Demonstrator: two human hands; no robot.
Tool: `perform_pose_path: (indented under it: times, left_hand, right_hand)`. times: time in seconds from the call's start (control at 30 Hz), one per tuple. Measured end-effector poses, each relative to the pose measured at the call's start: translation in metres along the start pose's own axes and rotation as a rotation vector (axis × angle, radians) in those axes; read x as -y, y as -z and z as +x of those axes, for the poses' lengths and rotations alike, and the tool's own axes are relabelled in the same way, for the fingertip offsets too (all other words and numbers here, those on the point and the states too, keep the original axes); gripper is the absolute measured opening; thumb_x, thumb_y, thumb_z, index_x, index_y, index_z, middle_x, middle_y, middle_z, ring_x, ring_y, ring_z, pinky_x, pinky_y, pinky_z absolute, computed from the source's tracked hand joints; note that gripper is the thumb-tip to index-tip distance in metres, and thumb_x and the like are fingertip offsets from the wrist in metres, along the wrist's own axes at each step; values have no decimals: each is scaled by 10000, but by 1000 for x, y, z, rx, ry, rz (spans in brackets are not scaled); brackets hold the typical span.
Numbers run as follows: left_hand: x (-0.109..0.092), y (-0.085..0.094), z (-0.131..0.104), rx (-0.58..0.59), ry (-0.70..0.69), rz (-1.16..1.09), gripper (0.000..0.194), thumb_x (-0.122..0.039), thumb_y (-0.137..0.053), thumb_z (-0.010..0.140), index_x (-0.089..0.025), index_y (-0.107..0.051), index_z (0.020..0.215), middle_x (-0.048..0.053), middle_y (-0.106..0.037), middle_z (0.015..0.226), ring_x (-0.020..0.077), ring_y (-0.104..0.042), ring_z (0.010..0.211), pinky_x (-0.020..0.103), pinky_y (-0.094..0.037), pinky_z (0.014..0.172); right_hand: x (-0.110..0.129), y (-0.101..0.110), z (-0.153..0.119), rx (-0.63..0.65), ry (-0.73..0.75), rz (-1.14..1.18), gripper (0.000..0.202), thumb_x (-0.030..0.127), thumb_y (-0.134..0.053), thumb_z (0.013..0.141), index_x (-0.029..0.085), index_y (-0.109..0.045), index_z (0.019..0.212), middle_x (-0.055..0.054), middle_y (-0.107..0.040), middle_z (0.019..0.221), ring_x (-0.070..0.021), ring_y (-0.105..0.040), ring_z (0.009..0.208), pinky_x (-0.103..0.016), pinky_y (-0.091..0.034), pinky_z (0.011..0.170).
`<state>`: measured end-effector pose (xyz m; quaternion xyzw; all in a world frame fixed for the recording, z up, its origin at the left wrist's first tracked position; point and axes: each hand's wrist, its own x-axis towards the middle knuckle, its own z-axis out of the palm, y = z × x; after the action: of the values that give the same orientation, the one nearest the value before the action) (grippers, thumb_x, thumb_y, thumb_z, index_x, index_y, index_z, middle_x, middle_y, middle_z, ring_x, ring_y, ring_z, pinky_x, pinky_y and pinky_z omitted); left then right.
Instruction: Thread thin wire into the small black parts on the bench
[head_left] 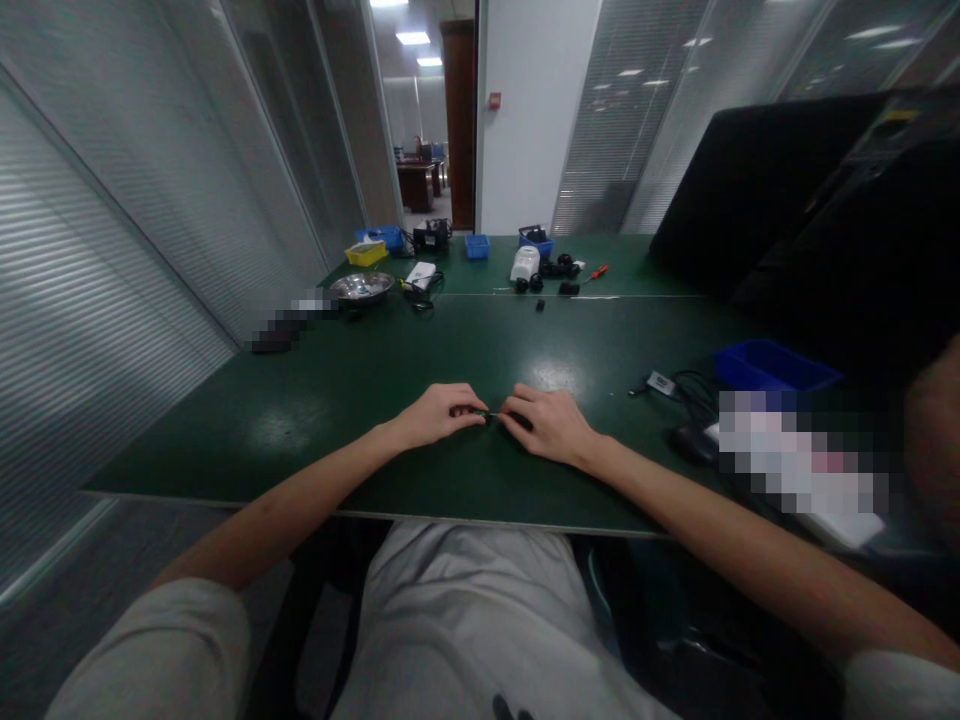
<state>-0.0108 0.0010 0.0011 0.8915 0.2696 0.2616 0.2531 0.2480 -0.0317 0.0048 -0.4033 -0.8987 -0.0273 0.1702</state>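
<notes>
Near the front edge of the green table (420,350), my left hand (444,412) is closed in a pinch on a small dark piece (488,417). My right hand (547,422) faces it from the right, its fingers pinched together at the other side of the same piece. Fingertips of both hands almost meet there. The piece is too small and dim to name, and part of it is hidden by the fingers. Beyond the hands, a small black block (540,305) lies on the table.
Right: a blue tray (776,368), a black mouse (694,444), a cable and part of another person's arm (934,430). Far side: a metal bowl (363,288), yellow tray (366,254), white device (525,264), red screwdriver (599,272) and small blue bins.
</notes>
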Motion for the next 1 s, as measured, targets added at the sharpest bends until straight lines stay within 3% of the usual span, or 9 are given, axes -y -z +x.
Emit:
perform_pose_path:
  times: [0.2, 0.43, 0.77, 1.0]
  left_hand:
    - [-4, 2, 1, -60, -15, -64, 250, -338, -664, 971, -174, -797, 1104, 103, -730, 1041, 204, -680, 957, 314, -508, 897]
    - [1, -2, 0, -33, -50, 42, 252, -333, -668, 969, -179, -802, 1116, 99, -722, 1019, 198, -683, 925, 302, -508, 868]
    - [-3, -6, 2, -84, -13, -33, 240, -344, -685, 957, -182, -811, 1082, 92, -739, 1017, 199, -693, 926, 298, -513, 868]
    - [-2, -7, 2, -59, 7, -19, 227, -331, -720, 931, -164, -810, 1056, 84, -742, 994, 185, -685, 894, 283, -503, 838]
  right_hand:
    - [0, 1, 1, -10, -1, 30, 338, 418, -419, 1064, 217, -691, 1062, -61, -639, 978, -153, -545, 733, -295, -260, 596]
    - [2, -1, 1, 40, 38, -36, 352, 429, -407, 1066, 214, -685, 1043, -65, -623, 965, -142, -516, 687, -299, -221, 573]
    - [6, 1, 2, 26, 43, -30, 361, 413, -372, 1083, 214, -673, 1075, -60, -625, 981, -140, -524, 698, -305, -227, 579]
    - [10, -1, 3, 41, 73, -46, 333, 373, -377, 1072, 194, -658, 1063, -63, -616, 992, -133, -512, 695, -304, -217, 578]
